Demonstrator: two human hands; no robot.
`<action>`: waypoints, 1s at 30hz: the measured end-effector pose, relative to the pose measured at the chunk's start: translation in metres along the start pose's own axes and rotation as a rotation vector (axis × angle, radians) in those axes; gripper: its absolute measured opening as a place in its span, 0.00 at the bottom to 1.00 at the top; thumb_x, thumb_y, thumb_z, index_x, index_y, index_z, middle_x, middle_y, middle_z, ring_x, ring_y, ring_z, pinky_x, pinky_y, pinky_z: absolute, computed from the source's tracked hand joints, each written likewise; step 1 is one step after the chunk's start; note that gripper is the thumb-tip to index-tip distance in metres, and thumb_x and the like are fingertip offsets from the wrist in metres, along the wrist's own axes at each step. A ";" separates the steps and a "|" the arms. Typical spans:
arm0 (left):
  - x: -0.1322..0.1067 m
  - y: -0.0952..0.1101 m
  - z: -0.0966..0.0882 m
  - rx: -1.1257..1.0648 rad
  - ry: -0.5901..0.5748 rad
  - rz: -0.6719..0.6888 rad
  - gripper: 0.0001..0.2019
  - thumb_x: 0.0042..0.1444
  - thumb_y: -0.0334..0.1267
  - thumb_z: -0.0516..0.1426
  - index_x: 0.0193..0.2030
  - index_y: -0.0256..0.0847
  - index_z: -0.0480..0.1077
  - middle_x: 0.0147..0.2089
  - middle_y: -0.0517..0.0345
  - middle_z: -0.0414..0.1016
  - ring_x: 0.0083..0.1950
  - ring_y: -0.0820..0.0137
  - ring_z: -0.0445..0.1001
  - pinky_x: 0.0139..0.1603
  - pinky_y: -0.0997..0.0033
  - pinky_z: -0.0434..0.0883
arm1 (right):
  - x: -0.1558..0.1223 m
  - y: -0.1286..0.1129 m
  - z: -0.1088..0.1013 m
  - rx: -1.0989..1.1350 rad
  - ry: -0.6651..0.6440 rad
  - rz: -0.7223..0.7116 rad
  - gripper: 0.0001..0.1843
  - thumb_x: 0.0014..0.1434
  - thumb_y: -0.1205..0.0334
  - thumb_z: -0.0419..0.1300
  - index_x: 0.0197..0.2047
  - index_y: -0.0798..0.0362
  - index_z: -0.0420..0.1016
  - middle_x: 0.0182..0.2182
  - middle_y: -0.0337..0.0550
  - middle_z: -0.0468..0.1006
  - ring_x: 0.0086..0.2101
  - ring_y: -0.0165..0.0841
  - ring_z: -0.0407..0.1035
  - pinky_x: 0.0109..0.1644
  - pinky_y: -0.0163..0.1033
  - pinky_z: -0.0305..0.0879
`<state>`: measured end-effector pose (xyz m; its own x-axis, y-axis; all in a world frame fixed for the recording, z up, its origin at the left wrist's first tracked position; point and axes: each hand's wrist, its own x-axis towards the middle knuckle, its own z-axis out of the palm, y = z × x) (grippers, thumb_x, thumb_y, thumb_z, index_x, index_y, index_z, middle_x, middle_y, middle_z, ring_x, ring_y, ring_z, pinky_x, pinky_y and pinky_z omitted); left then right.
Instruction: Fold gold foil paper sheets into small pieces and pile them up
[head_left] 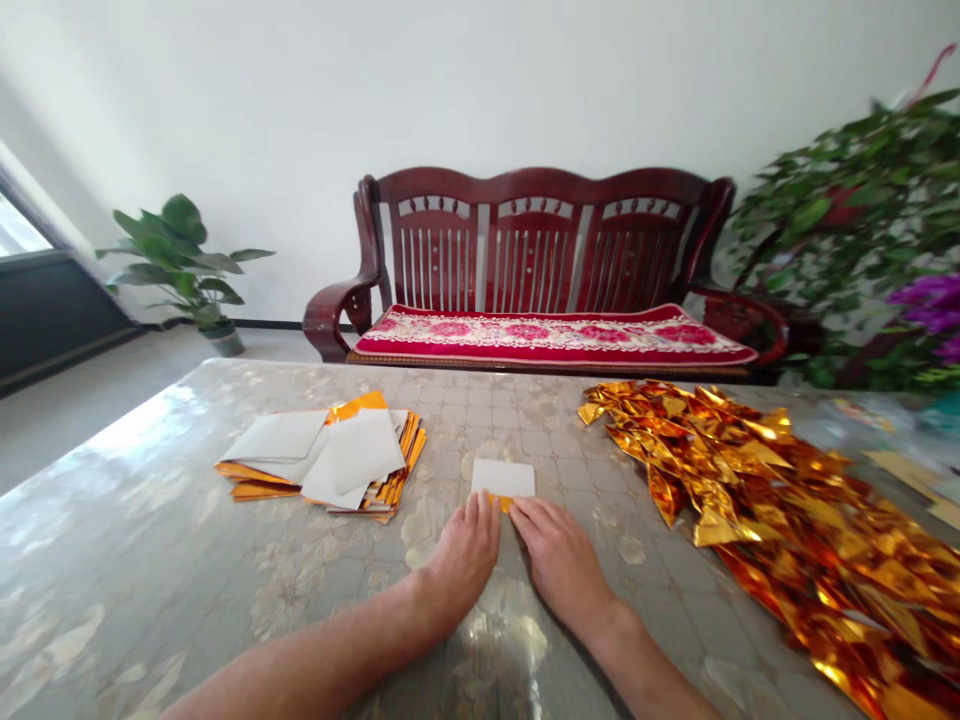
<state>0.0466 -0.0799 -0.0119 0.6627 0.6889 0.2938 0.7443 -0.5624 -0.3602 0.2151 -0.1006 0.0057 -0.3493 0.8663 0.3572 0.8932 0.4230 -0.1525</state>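
Sheet in work: one small foil-backed paper sheet (504,477) lies on the patterned tabletop (225,600), between the two hands and the person's far side, pale face up, with a gold band along its near edge.
Left hand: the left hand (466,545) has its fingers drawn together over the sheet's near left corner; the thumb is hidden, so I cannot tell whether it pinches or only presses.
Right hand: the right hand (561,552) reaches the near right corner with fingers close together; its thumb is not clear either, and a firm hold cannot be told.
Fold in hand: the gold band suggests that the near edge is being turned up over the pale side, judged an early fold.
Next move calls for: even pressure from both hands, probably, so the crease runs straight and the corners line up.
Flat sheets: a loose stack of gold-and-white sheets (360,452) sits to the left, well apart from the hands.
Gold pieces: a long heap of folded gold foil pieces (810,540) spreads along the right, from far to near.
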 end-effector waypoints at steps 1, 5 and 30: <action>-0.001 0.001 0.002 0.015 0.006 0.005 0.23 0.57 0.27 0.53 0.60 0.30 0.70 0.61 0.37 0.72 0.60 0.56 0.71 0.53 0.60 0.73 | -0.002 0.001 -0.001 -0.007 -0.001 0.011 0.19 0.62 0.76 0.54 0.54 0.56 0.75 0.52 0.48 0.77 0.53 0.39 0.68 0.58 0.46 0.63; -0.005 0.001 0.003 0.039 -0.009 0.018 0.24 0.56 0.27 0.52 0.60 0.29 0.70 0.62 0.36 0.71 0.61 0.55 0.71 0.54 0.60 0.74 | -0.004 0.005 -0.007 -0.019 -0.017 0.062 0.18 0.61 0.78 0.54 0.50 0.55 0.78 0.49 0.46 0.79 0.49 0.38 0.70 0.58 0.43 0.63; 0.014 -0.028 -0.012 -0.401 -0.126 -0.185 0.19 0.67 0.40 0.50 0.61 0.38 0.67 0.65 0.48 0.69 0.66 0.57 0.65 0.70 0.47 0.56 | -0.004 -0.010 -0.010 -0.102 0.043 -0.044 0.07 0.54 0.74 0.60 0.28 0.53 0.73 0.30 0.44 0.73 0.36 0.37 0.62 0.44 0.42 0.55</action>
<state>0.0366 -0.0599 0.0128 0.5187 0.8308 0.2019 0.8391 -0.5400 0.0665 0.2105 -0.1106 0.0156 -0.3779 0.8347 0.4006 0.9024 0.4288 -0.0420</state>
